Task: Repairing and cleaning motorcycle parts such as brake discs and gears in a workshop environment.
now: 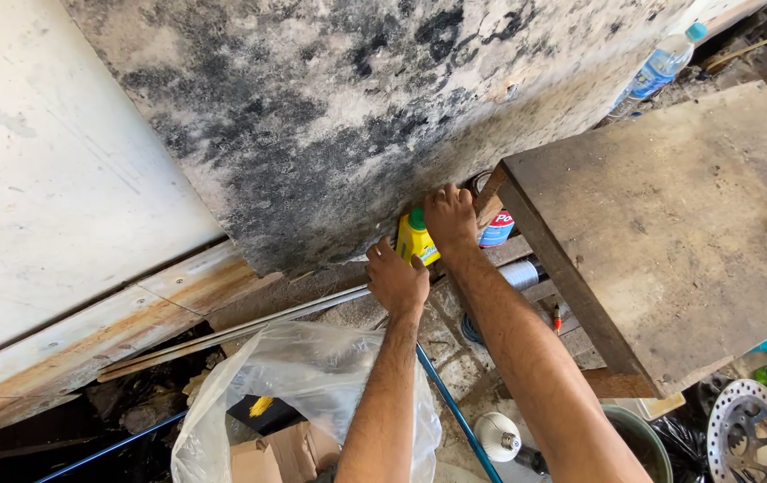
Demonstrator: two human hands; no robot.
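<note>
Bag [312,376] nearest; your left hand [395,279] and right hand [449,217] closed round yellow bottle [415,240] by wall [330,116]; lifting it out needs steady pull.

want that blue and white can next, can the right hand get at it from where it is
Probably yes. The right hand is on the yellow bottle, right beside the blue and white can. The can sits tucked under the wooden table edge, but its near side looks open.

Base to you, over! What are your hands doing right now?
Left hand and right hand both gripping yellow bottle with green cap, low at the wall. Wooden table close on the right. Plastic bag below. Over.
</note>
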